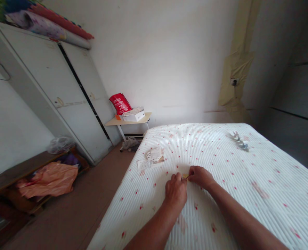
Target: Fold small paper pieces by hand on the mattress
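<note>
Just over a white bed cover (154, 205) with red dots, my left hand (176, 189) and my right hand (201, 176) come close together. Between their fingertips is a small yellowish piece (185, 176), too small to name and partly covered by the fingers. Both hands are closed, with the fingers pinched on this piece from either side. To the left of my hands, printed paper pieces (155, 156) lie flat on the cover. Farther off at the right, a grey-white, jagged strip of small parts (239, 141) rests on the bed.
A small table (112, 122) by the wall carries a red bag (120, 103) and a white box (135, 116). Tall grey cabinets (47, 83) stand at the left, with rolled mats (52, 29) on top. An orange plastic bag (49, 180) sits on a low wooden shelf.
</note>
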`<act>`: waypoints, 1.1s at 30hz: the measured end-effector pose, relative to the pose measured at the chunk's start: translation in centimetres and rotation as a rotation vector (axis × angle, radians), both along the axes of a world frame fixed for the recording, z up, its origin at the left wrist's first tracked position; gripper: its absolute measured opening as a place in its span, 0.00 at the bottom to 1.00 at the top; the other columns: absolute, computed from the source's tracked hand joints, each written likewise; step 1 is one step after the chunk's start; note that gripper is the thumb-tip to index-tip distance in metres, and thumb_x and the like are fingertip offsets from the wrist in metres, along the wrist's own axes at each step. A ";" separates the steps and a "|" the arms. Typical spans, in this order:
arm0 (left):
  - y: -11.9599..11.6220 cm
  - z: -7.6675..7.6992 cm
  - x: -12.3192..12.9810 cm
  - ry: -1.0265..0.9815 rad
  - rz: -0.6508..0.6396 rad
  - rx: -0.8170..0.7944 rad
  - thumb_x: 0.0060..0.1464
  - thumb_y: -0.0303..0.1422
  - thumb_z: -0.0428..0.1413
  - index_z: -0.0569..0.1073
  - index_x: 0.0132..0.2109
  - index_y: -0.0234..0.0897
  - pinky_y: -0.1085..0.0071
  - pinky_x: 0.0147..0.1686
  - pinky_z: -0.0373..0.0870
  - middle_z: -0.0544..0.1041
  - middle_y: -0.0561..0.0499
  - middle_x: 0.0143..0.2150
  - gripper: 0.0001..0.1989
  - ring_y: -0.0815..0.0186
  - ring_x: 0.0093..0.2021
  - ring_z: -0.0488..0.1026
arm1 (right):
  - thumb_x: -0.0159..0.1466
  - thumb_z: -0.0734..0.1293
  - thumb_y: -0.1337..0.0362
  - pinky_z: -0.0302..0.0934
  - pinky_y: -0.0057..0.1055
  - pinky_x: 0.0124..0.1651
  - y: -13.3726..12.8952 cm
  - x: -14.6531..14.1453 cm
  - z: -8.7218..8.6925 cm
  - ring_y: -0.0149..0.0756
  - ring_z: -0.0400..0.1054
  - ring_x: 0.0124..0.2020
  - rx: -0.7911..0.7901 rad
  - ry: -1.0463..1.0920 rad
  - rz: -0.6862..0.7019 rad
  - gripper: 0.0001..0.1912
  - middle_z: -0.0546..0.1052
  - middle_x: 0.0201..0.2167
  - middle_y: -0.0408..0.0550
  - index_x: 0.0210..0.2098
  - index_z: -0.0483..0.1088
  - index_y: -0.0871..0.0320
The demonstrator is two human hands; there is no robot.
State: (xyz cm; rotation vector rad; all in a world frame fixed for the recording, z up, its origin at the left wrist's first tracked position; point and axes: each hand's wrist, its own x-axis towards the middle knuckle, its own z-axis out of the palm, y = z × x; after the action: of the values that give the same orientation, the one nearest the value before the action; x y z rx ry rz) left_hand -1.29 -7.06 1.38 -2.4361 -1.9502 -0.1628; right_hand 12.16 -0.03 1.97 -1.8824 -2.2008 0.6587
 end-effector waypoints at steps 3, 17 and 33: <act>0.0 0.0 0.0 -0.004 0.002 0.004 0.59 0.28 0.40 0.71 0.44 0.40 0.69 0.38 0.65 0.68 0.47 0.42 0.15 0.63 0.44 0.64 | 0.51 0.66 0.64 0.50 0.25 0.29 0.1 0.1 -0.1 0.33 0.68 0.33 0.004 0.013 0.008 0.05 0.75 0.29 0.44 0.28 0.72 0.56; 0.0 -0.2 -0.2 0.004 -0.028 0.015 0.59 0.27 0.40 0.71 0.45 0.39 0.69 0.38 0.65 0.68 0.46 0.43 0.16 0.62 0.44 0.64 | 0.53 0.61 0.69 0.51 0.24 0.31 0.4 0.3 -0.3 0.32 0.68 0.33 0.009 0.025 0.031 0.08 0.75 0.30 0.45 0.29 0.72 0.57; 0.1 -0.7 -0.1 -0.016 -0.015 0.077 0.59 0.28 0.41 0.71 0.42 0.40 0.69 0.35 0.65 0.69 0.48 0.40 0.14 0.62 0.42 0.65 | 0.55 0.62 0.60 0.49 0.28 0.27 -0.2 -0.5 0.0 0.40 0.70 0.35 0.051 -0.088 -0.076 0.08 0.76 0.33 0.49 0.29 0.70 0.56</act>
State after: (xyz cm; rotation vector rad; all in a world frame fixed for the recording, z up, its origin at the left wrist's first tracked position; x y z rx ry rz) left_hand -1.43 -6.94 0.71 -2.4090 -1.8955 -0.2539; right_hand 11.68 -0.24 1.98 -1.9943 -2.1638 0.5113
